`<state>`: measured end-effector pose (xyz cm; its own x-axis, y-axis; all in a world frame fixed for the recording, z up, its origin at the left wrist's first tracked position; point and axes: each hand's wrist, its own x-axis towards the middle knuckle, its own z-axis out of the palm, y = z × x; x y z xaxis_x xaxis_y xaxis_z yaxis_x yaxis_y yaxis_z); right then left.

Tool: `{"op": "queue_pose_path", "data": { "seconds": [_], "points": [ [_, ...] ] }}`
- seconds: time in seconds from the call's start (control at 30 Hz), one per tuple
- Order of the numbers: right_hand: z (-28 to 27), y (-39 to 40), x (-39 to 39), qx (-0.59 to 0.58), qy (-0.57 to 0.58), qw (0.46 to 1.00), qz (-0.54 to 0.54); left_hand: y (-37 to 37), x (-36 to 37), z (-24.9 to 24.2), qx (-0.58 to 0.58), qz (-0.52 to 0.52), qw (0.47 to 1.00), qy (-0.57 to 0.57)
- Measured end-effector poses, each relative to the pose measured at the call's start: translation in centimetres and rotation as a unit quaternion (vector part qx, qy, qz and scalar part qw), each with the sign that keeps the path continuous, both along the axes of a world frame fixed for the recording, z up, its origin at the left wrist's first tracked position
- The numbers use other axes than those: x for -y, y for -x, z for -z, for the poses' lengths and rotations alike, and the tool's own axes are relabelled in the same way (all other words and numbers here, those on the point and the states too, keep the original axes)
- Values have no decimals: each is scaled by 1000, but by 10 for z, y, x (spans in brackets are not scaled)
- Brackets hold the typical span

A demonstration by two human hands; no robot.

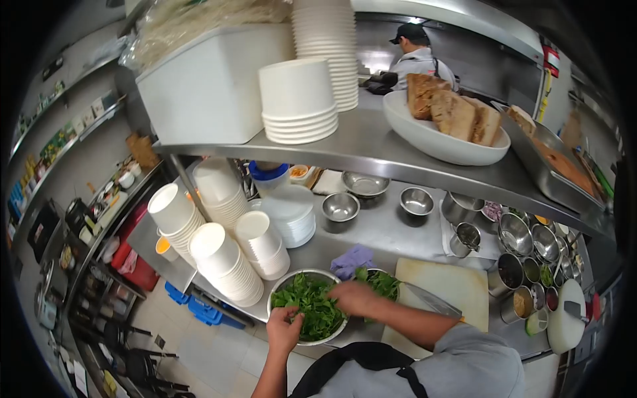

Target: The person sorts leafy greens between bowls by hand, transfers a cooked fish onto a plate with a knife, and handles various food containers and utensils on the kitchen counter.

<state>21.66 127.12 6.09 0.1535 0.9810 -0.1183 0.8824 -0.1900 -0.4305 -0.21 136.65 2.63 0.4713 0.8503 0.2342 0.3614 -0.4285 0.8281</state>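
While my left hand (285,330) sits at the 8 o'clock edge of the wide stainless-steel bowl (324,342), its fingers are bent over the loose green leaves (312,302), perhaps steadying bowl or heap; whether they pinch a leaf I cannot tell. My right hand (357,298) is a blur at about 2 o'clock on the rim, beside the smaller steel bowl (379,270) of similar greens (383,285), and I cannot tell if those fingers are closed on anything. The two bowls sit close together, which I judge makes for a short reach between them. A crumpled purple cloth (352,261) lies on the steel desk (391,240) at 1 o'clock, handy for wiping. At 3 o'clock, a broad-bladed knife (432,300) rests on the pale cutting board (468,278), its handle near my right forearm, so my elbow needs care. Tall stacks of white paper tubs (229,268) crowd in at 10 o'clock and would limit a leftward sweep. Towards 12, the raised steel shelf (332,154) overhangs the far side of the desk, and beyond it another person (424,65) faces away.
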Motion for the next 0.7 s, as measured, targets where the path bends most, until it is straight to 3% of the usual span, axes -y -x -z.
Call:
{"op": "queue_pose_path", "data": {
  "seconds": [0.07,0.3,0.7],
  "points": [
    [24,24,-14,30,-45,996,-68,-3,4,-4,-20,46,999,8],
    [64,51,-48,73,-82,990,-87,3,17,-17,-33,77,996,5],
    [1,31,-56,37,-109,991,-70,0,-5,-17,-13,14,1000,-10]
  ]
}}
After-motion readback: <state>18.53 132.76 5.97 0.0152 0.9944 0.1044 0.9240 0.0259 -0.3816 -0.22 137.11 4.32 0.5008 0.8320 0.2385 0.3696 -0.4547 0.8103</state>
